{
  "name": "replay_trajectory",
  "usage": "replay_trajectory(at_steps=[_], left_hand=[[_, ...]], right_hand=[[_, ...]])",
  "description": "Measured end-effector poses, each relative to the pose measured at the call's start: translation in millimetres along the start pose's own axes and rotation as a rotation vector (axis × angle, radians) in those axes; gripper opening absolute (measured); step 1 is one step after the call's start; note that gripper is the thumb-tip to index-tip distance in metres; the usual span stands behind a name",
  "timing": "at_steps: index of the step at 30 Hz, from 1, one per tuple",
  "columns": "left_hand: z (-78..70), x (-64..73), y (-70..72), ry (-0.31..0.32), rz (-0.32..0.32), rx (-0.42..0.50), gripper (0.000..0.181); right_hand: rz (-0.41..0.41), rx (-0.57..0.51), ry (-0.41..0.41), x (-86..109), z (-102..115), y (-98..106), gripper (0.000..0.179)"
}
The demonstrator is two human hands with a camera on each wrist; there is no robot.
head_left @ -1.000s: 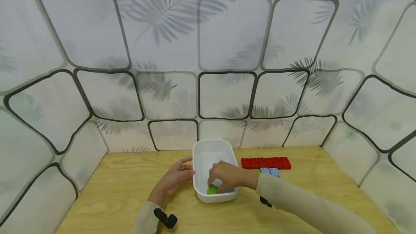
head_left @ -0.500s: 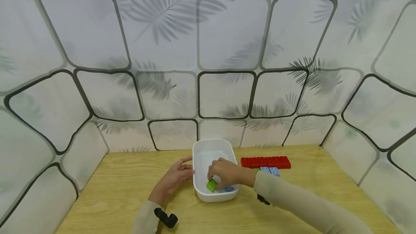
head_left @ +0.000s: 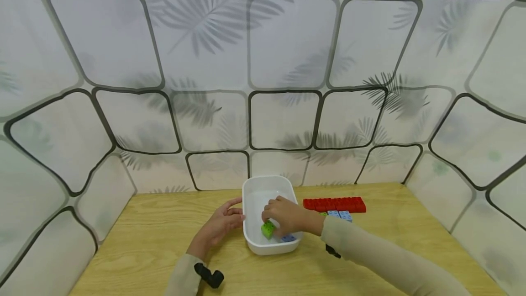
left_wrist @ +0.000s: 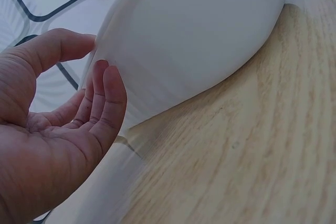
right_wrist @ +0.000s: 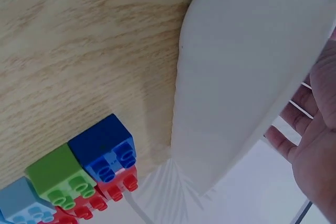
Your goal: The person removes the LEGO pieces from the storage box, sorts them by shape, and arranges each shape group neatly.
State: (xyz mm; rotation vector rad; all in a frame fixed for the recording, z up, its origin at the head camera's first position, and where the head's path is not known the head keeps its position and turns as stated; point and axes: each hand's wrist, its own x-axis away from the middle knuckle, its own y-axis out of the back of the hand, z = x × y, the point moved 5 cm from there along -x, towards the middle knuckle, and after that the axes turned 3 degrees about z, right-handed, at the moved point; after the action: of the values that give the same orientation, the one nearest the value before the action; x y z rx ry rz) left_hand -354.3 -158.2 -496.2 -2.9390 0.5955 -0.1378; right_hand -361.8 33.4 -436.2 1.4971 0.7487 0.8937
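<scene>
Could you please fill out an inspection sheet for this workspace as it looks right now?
Surface: wooden table, light grain.
Job's things: white tub; green brick and blue brick inside it.
Clutter: red brick row with mixed bricks beside the tub.
Hands: right hand pinches the green brick; left hand rests against the tub's outer wall.
Cables: nothing seen.
Surroundings: leaf-patterned curtain.

The head view looks forward and down from above the wooden table point(head_left: 144, 241), taking in both hands and the white tub point(head_left: 269, 186) from some way off. The left wrist view sits low and close against the tub's outer wall. The right wrist view looks close past the tub at the bricks point(right_wrist: 84, 182). All three share the tub.
</scene>
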Motion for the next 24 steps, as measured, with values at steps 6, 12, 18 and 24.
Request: replay_trajectory(at_steps=[6,12,18,24], left_hand=[[0.2,0.3,-0.4,-0.002,-0.006,0.006,0.072],[1.0,-0.3,0.4,-0.007,-0.004,0.006,0.072],[0.4,0.4,-0.2,-0.012,0.0,0.019,0.072],[0.3,0.9,-0.3,-0.008,-0.006,0.019,0.072]], right_hand=[[-0.105,0.1,0.049,11.0,-2,15,0.026],[-0.225,0.111,0.065,27.9,-12,29,0.026],[-0.307,0.083,0.018,48.0,-30,36,0.028],[-0.355,0.027,-0.069,67.4,-53,37,0.03]])
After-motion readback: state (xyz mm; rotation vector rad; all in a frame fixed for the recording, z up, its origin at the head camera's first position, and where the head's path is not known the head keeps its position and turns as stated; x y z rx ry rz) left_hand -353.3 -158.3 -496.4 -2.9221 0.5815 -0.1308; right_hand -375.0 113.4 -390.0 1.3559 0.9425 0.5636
